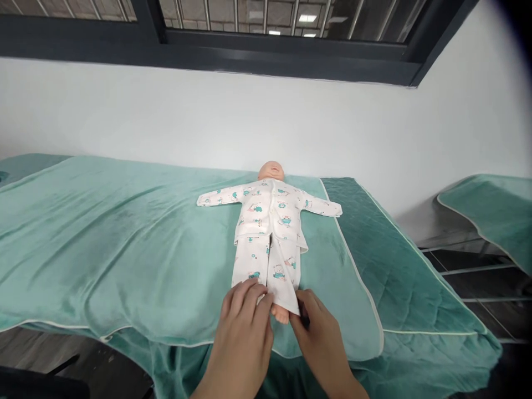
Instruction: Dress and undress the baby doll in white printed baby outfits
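Lying on its back, a bald, peach-coloured plastic baby doll rests near the right end of a smooth mint-green blanket, head by the white wall, feet towards the wearer. Its white cotton long-sleeved top, printed with small teal and pink animals, closes down the middle; the 2 sleeves stretch straight out sideways. Matching white printed trousers cover the legs, with 1 bare foot showing below a slanting hem. The left hand lies over the other trouser cuff, fingers curved and close together; whether they pinch cannot be told. The right hand has thumb and forefinger at the slanting hem's outer corner; how firmly they grip is unclear. Darker teal quilted bedding extends to the right.
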{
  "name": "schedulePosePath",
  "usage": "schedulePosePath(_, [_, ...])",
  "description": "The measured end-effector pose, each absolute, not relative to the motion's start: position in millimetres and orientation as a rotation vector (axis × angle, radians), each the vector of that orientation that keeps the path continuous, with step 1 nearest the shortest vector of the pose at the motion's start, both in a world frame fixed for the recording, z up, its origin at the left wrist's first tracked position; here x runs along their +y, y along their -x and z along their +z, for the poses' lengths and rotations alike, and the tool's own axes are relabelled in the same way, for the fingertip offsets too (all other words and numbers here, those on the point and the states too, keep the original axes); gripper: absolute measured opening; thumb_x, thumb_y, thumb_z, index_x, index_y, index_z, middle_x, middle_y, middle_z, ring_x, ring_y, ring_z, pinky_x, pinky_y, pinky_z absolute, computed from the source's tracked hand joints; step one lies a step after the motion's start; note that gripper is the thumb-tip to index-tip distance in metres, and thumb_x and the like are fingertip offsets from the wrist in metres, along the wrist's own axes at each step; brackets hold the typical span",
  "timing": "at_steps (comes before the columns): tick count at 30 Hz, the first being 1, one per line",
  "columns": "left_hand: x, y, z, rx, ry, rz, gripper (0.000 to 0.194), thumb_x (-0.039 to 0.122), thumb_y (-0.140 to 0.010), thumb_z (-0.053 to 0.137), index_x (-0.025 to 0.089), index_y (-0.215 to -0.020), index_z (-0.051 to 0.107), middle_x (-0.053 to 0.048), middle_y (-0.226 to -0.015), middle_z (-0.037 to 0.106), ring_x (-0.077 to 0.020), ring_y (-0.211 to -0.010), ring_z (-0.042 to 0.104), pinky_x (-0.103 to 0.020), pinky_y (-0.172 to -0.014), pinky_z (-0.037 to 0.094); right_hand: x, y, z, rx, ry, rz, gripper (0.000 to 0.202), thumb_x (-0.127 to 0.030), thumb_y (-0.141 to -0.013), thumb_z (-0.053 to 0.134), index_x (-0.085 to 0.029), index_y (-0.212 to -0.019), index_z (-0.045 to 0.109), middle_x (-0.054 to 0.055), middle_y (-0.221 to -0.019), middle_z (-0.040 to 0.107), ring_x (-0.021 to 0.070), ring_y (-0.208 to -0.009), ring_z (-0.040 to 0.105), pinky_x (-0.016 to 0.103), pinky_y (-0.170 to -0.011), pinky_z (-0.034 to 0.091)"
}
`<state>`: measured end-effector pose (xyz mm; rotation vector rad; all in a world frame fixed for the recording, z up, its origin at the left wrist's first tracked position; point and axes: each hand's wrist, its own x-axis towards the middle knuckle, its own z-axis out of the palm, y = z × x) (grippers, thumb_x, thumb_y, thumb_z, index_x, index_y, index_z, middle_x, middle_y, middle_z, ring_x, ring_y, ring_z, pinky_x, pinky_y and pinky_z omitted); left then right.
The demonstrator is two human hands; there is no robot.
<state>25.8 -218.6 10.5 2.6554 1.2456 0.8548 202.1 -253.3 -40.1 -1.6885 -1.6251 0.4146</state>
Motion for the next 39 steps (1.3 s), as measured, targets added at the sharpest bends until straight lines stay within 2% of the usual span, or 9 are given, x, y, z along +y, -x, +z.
schedulePosePath(5, [-215,-44,1,1.404,-2.729,0.843,0.031,0.007,-0.083,0.053,0.017,-0.111,0.063,-0.011,-0.124,0.061,-0.0339,-0.129,0.046,-0.059,-0.108,0.039,-256,-204,-42,-1.608,1.659,0.481,0.009,-0.025,-0.095,0.049,-0.023,-0.1,0.056,0.0,-0.083,0.059,0.0161,-0.07,0.057,0.027,-0.061,0.045])
schedulePosePath(10, [-209,-44,-2,1.362,-2.65,0.89,0.025,0.005,-0.085,0.053,0.019,-0.102,0.064,-0.009,-0.123,0.06,-0.0318,-0.129,0.045,-0.057,-0.105,0.042,-256,-204,-42,-1.592,1.647,0.487,0.009,-0.025,-0.095,0.049,-0.024,-0.1,0.057,0.0,-0.083,0.058,0.0158,-0.07,0.057,0.026,-0.061,0.045])
schedulePosePath(15, [-213,-37,2,1.3,-2.619,1.031,0.02,0.01,-0.086,0.054,0.02,-0.101,0.061,-0.009,-0.123,0.061,-0.0308,-0.13,0.045,-0.054,-0.105,0.042,-260,-205,-39,-1.519,1.573,0.575,0.011,-0.024,-0.097,0.048,-0.023,-0.103,0.057,0.002,-0.087,0.061,0.0152,-0.075,0.06,0.025,-0.065,0.049])
schedulePosePath(19, [-221,-30,2,1.333,-2.599,1.124,0.019,0.009,-0.083,0.054,0.02,-0.098,0.059,-0.01,-0.125,0.061,-0.0311,-0.131,0.046,-0.052,-0.104,0.045,-268,-205,-38,-1.613,1.538,0.348,0.011,-0.019,-0.093,0.05,-0.022,-0.101,0.056,0.002,-0.084,0.06,0.016,-0.072,0.06,0.025,-0.061,0.05])
schedulePosePath(23, [-225,-26,-7,1.362,-2.599,1.079,0.017,0.009,-0.083,0.055,0.019,-0.096,0.058,-0.012,-0.131,0.057,-0.0315,-0.133,0.044,-0.05,-0.102,0.047,-273,-203,-39,-1.702,1.505,0.114,0.02,-0.015,-0.091,0.05,-0.022,-0.109,0.055,0.006,-0.092,0.063,0.0177,-0.078,0.064,0.027,-0.063,0.052])
schedulePosePath(29, [-228,-20,-22,1.355,-2.55,1.08,0.026,0.009,-0.085,0.056,0.02,-0.109,0.057,-0.013,-0.142,0.047,-0.0312,-0.137,0.039,-0.05,-0.106,0.044,-273,-201,-48,-1.715,1.583,0.187,0.009,-0.018,-0.091,0.05,-0.023,-0.099,0.053,0.003,-0.086,0.06,0.0165,-0.071,0.062,0.026,-0.059,0.051])
schedulePosePath(34, [-236,-3,-39,1.514,-2.452,1.145,0.044,0.021,-0.089,0.061,0.024,-0.131,0.05,-0.015,-0.138,0.047,-0.031,-0.129,0.047,-0.049,-0.1,0.049,-281,-204,-53,-1.591,1.592,0.231,0.006,-0.021,-0.092,0.054,-0.023,-0.097,0.051,0.002,-0.082,0.055,0.0144,-0.065,0.057,0.026,-0.057,0.051])
schedulePosePath(36, [-238,4,-46,1.586,-2.395,1.151,0.046,0.027,-0.089,0.062,0.026,-0.134,0.049,-0.015,-0.133,0.05,-0.0304,-0.123,0.052,-0.048,-0.095,0.053,-286,-201,-53,-1.54,1.573,0.111,0.009,-0.023,-0.091,0.058,-0.023,-0.097,0.052,0.005,-0.087,0.056,0.0168,-0.071,0.06,0.029,-0.061,0.054])
schedulePosePath(39, [-238,13,-55,1.633,-2.338,1.159,0.046,0.029,-0.09,0.061,0.027,-0.134,0.049,-0.013,-0.126,0.053,-0.0289,-0.116,0.056,-0.047,-0.093,0.054,-289,-188,-47,-1.531,1.558,-0.045,0.018,-0.025,-0.089,0.061,-0.024,-0.106,0.057,0.012,-0.108,0.058,0.026,-0.098,0.062,0.04,-0.077,0.057])
